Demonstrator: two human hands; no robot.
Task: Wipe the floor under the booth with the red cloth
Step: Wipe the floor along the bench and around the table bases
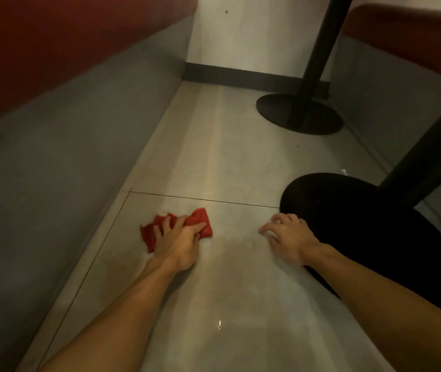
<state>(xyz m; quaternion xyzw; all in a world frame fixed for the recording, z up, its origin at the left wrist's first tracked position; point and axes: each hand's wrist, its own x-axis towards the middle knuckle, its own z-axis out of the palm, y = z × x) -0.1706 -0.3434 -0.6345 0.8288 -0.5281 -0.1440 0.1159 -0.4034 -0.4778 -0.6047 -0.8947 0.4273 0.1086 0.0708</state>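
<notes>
Red cloth (200, 216) is lying bunched on the floor (227, 157) at 11 o'clock from the person, near the grey booth base (53, 157) at 9 o'clock. Left hand (179, 237) is gripping it and pressing down, likely for scrubbing pressure. Right hand (289, 237), holding nothing, is propping its fingertips on the floor at 1 o'clock, just beside the black pedestal foot (361, 224), likely for balance.

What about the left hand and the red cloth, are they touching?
Touching. In the head view the left hand lies on the red cloth, fingers over it, against the floor.
</notes>
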